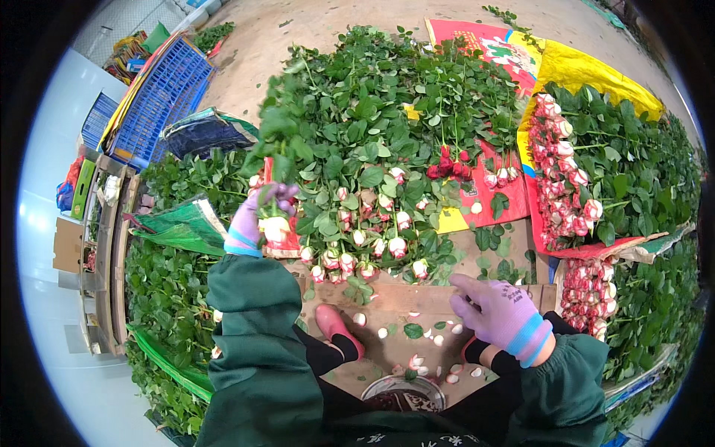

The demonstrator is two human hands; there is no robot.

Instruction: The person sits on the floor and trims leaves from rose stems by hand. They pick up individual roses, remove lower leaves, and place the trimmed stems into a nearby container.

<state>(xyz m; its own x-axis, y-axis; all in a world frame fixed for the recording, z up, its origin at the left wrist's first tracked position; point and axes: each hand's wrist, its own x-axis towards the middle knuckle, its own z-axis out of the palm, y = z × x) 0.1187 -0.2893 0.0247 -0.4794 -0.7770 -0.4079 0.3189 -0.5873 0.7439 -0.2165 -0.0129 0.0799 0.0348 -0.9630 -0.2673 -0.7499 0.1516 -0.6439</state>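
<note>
My left hand [260,215], in a lilac knit glove with a blue cuff band, is closed on a rose stem. The white bloom of this rose [275,229] hangs head down below my fingers, and its leafy stem rises blurred above them. My right hand [500,313], gloved alike, hovers over the front edge of a wooden board [385,299]. Its fingers are loosely curled and apart, with nothing visible in them. Between and beyond my hands lies a large heap of leafy cut roses [363,139], with white-and-pink blooms [347,261] towards me.
A few red roses [447,167] lie on a red printed sheet [503,195]. Stacked rose bundles [564,167] in yellow-red wrap stand at right. Green sheeting [179,226] and more foliage are at left, with blue plastic crates [159,100] behind. Petals [416,362] litter the floor by my boots [338,327].
</note>
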